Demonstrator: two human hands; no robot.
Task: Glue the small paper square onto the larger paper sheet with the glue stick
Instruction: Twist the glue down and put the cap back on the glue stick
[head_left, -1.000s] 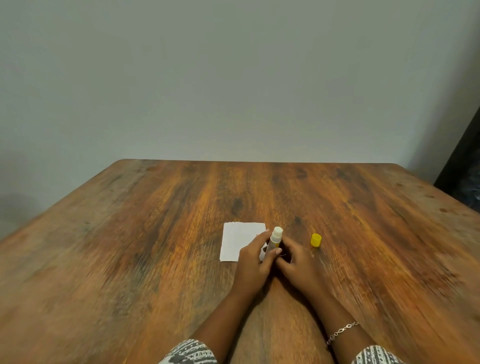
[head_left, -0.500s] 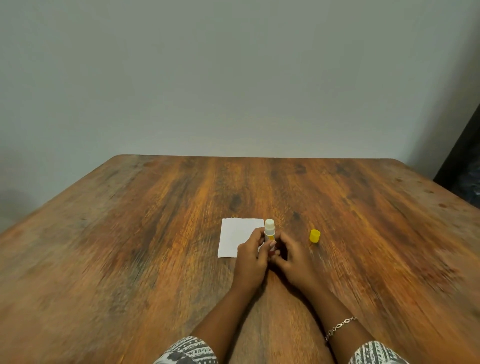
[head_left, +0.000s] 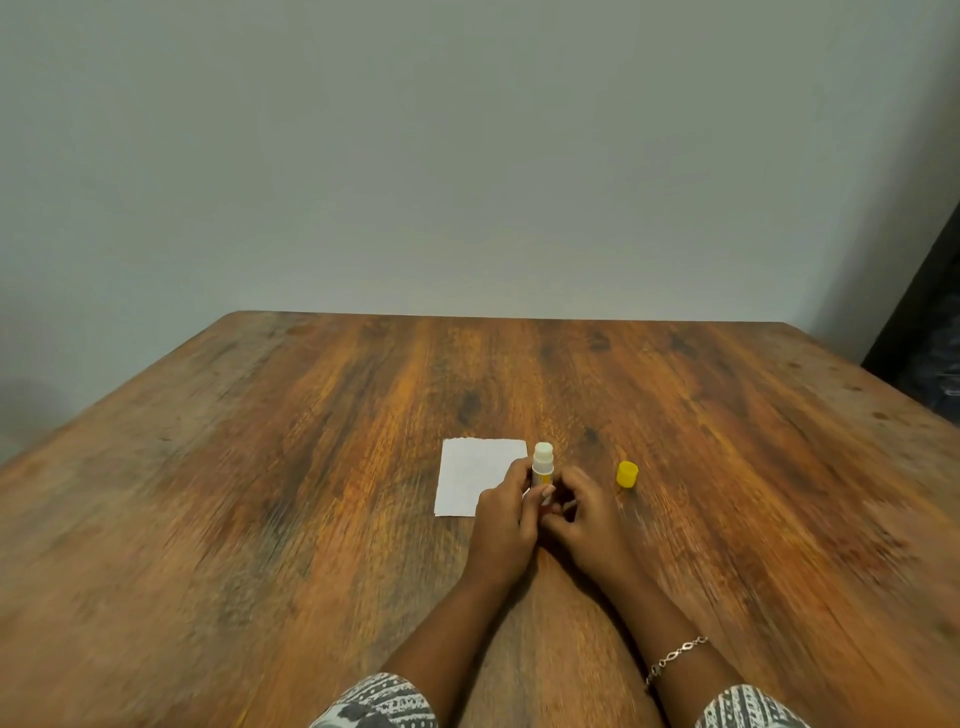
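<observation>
An uncapped glue stick (head_left: 543, 460) with a white body stands nearly upright, its white glue tip pointing up. My left hand (head_left: 506, 519) is wrapped around its middle. My right hand (head_left: 587, 519) is curled at the stick's lower end, fingertips against its base, which is mostly hidden. A white paper sheet (head_left: 470, 478) lies flat on the table just left of my hands, and my left hand covers its right edge. The yellow cap (head_left: 627, 474) stands on the table to the right of my right hand. I cannot make out a separate small paper square.
The wooden table (head_left: 260, 493) stretches wide on all sides. Its far edge meets a plain grey wall. A dark object (head_left: 924, 353) stands beyond the table's far right corner. A bracelet (head_left: 675, 656) is on my right wrist.
The glue stick has gone from leaning right to almost upright in my left hand. My right hand's fingers have stayed at its base. The paper and cap have not moved.
</observation>
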